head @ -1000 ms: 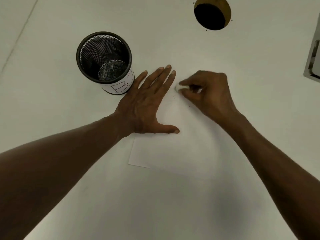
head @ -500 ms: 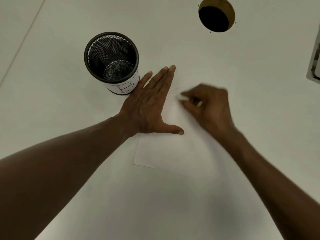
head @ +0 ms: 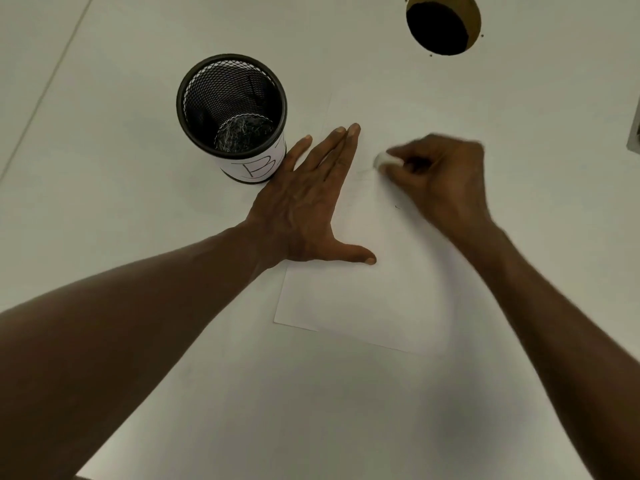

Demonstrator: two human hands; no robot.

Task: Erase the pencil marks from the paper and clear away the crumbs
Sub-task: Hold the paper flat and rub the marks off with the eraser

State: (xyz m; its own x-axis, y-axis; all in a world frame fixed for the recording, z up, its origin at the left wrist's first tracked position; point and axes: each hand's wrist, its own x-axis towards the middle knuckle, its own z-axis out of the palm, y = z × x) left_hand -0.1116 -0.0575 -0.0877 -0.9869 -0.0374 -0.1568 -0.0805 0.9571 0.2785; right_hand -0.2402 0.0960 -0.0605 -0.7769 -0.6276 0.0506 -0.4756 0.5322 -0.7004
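Pinning the white rectangular paper sheet (head: 363, 299) with our flat, spread left hand (head: 311, 209) so it cannot slide, we pinch the small white eraser (head: 386, 160) in our right hand (head: 446, 178), rubbing just beside those fingertips.

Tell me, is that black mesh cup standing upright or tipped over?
Upright. The mesh cup stands on its base on the table, its round open mouth facing up, beside the left hand.

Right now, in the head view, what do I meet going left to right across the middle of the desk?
Mesh cup → left hand, flat on the paper → eraser → right hand pinching it.
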